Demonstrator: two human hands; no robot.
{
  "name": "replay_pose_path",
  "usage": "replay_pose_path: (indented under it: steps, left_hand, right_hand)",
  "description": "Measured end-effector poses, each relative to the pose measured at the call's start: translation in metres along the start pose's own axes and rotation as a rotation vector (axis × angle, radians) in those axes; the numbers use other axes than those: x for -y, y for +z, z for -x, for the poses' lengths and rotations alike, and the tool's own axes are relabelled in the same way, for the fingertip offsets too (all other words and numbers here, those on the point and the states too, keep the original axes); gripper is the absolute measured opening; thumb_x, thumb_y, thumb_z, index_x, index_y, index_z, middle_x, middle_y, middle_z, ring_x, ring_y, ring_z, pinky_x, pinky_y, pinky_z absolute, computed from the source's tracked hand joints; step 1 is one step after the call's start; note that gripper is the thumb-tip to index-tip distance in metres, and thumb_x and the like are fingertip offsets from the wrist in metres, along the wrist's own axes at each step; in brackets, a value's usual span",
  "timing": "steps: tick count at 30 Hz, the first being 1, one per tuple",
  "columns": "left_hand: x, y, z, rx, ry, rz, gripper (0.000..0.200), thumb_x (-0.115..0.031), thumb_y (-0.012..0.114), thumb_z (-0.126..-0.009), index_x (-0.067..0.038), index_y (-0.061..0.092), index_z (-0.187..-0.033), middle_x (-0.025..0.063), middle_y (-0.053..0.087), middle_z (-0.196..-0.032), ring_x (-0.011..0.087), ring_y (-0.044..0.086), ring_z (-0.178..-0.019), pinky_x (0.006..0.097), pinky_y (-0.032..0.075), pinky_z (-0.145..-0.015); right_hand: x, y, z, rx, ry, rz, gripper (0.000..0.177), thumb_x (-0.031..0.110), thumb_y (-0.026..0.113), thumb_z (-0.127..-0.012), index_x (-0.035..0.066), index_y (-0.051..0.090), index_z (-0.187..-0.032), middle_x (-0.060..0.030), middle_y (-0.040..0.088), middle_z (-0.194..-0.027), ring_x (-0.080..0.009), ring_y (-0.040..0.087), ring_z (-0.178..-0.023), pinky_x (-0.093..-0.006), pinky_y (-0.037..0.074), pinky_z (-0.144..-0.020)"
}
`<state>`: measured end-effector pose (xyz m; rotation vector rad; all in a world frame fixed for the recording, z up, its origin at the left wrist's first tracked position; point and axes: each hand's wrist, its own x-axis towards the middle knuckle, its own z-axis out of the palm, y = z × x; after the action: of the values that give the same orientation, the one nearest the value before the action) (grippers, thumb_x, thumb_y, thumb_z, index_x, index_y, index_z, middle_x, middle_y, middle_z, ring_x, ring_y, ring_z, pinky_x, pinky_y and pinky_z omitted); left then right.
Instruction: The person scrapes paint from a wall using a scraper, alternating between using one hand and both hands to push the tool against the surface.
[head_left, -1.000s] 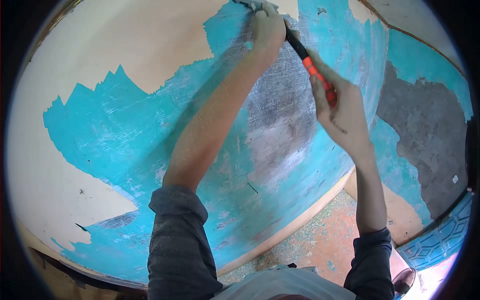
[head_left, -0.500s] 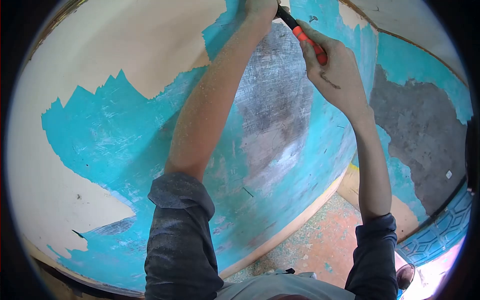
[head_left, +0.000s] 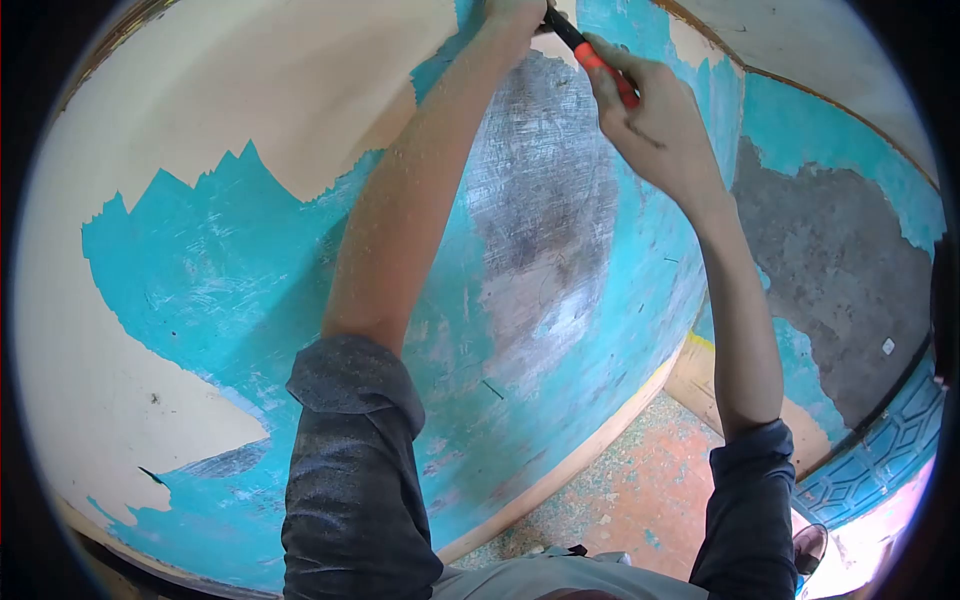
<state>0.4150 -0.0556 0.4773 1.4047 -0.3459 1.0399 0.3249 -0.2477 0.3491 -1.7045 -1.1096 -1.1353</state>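
Observation:
My right hand (head_left: 655, 115) is closed around the red part of a scraper (head_left: 590, 62) with a red-and-black handle, near the top of the view. The handle slants up and left, and its working end is hidden. My left hand (head_left: 515, 10) is partly cut off by the top edge, its fingers curled at the black end of the same tool. Both hands are close to the wall (head_left: 400, 260), where turquoise paint shows beside cream patches. Below the tool lies a worn grey-silver patch (head_left: 545, 170) with many scratch marks.
A second wall on the right has a bare grey area (head_left: 830, 260) within turquoise paint. Paint flakes lie scattered on the reddish floor (head_left: 650, 480). At the lower right stands a blue patterned panel (head_left: 880, 440) beside bright light. A pale baseboard (head_left: 600, 440) runs along the wall's foot.
Both hands and the scraper have shifted slightly up and left in the view. My grip looks the same. The camera view has moved a little too.

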Motion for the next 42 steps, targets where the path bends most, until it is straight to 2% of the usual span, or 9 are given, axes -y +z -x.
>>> replay_pose_path:
  steps: [3,9,15,23,25,31,36,38,42]
  left_hand:
    - [0.001,0.006,-0.023,-0.014,0.01,0.018,0.043,-0.044,0.042,-0.108,-0.004,0.057,-0.103,0.0092,0.061,-0.076,0.0239,0.063,-0.06,0.038,0.057,-0.055]
    - [0.03,-0.001,0.011,-0.03,0.008,-0.097,0.049,-0.041,0.039,-0.108,0.001,0.064,-0.106,0.012,0.065,-0.074,0.0249,0.063,-0.057,0.0385,0.056,-0.053]
    - [0.001,0.0,0.011,0.016,-0.026,-0.139,0.042,-0.037,0.044,-0.106,-0.002,0.067,-0.111,0.0108,0.069,-0.082,0.0251,0.071,-0.072,0.0358,0.058,-0.06]
    - [0.021,0.003,0.017,-0.037,-0.025,-0.215,0.042,-0.036,0.046,-0.106,0.001,0.067,-0.109,0.009,0.07,-0.08,0.0256,0.069,-0.067,0.0349,0.056,-0.061]
    - [0.016,0.001,0.018,-0.046,-0.018,-0.229,0.042,-0.036,0.046,-0.106,0.001,0.067,-0.109,0.0088,0.07,-0.08,0.0257,0.068,-0.066,0.0348,0.056,-0.061]
    - [-0.005,0.019,-0.024,-0.105,-0.148,0.001,0.041,-0.035,0.047,-0.106,0.001,0.067,-0.102,0.0127,0.07,-0.078,0.0266,0.067,-0.06,0.0377,0.056,-0.061]
    - [0.032,0.007,-0.046,-0.019,0.292,-0.867,0.031,-0.031,0.057,-0.1,-0.004,0.072,-0.104,0.0126,0.074,-0.087,0.0267,0.072,-0.076,0.0385,0.057,-0.064]
    - [0.03,0.002,-0.049,0.031,0.626,-1.542,0.026,-0.028,0.064,-0.094,-0.007,0.076,-0.104,0.0127,0.076,-0.093,0.0255,0.074,-0.082,0.0369,0.058,-0.066]
    - [0.018,0.006,-0.059,0.08,0.925,-2.189,0.024,-0.025,0.072,-0.088,-0.008,0.08,-0.103,0.0134,0.077,-0.098,0.0243,0.075,-0.089,0.035,0.058,-0.068]
  right_hand:
    - [0.004,0.005,-0.008,-0.075,-0.043,0.009,0.02,0.011,0.056,-0.096,-0.003,0.066,-0.105,-0.0239,0.056,-0.064,-0.0384,0.061,-0.056,-0.0449,0.046,-0.057]
    - [0.007,0.003,0.03,0.013,0.02,0.043,0.041,0.02,0.059,-0.102,0.004,0.064,-0.139,-0.0178,0.051,-0.064,-0.0201,0.054,-0.057,-0.0379,0.047,-0.061]
    - [0.012,0.002,0.007,-0.097,-0.05,0.071,0.022,0.009,0.058,-0.093,-0.004,0.067,-0.109,-0.0266,0.059,-0.068,-0.0407,0.063,-0.059,-0.0444,0.049,-0.059]
    - [0.012,-0.003,0.02,-0.065,-0.062,0.091,0.023,0.008,0.059,-0.093,-0.003,0.067,-0.111,-0.0269,0.062,-0.071,-0.0424,0.064,-0.062,-0.0475,0.051,-0.061]
    - [0.013,-0.004,0.029,0.076,0.077,0.089,0.041,0.024,0.058,-0.104,0.004,0.064,-0.139,-0.0136,0.05,-0.062,-0.0189,0.05,-0.055,-0.0363,0.045,-0.058]
    - [0.008,0.0,-0.015,-0.097,-0.083,0.078,0.024,0.011,0.059,-0.093,-0.004,0.068,-0.109,-0.0242,0.061,-0.066,-0.0365,0.064,-0.057,-0.0446,0.049,-0.058]
    - [0.002,-0.015,0.006,0.017,-0.059,0.129,0.026,0.013,0.059,-0.092,-0.003,0.072,-0.108,-0.0229,0.059,-0.064,-0.0355,0.061,-0.054,-0.044,0.048,-0.057]
    - [-0.011,-0.006,0.012,-0.001,0.007,0.073,0.04,0.028,0.059,-0.104,0.009,0.066,-0.138,-0.0056,0.043,-0.061,-0.0116,0.042,-0.056,-0.0344,0.037,-0.056]
    - [0.003,-0.013,-0.023,-0.04,-0.058,0.096,0.028,0.016,0.061,-0.092,0.0,0.072,-0.112,-0.0206,0.057,-0.061,-0.031,0.058,-0.05,-0.0408,0.048,-0.057]
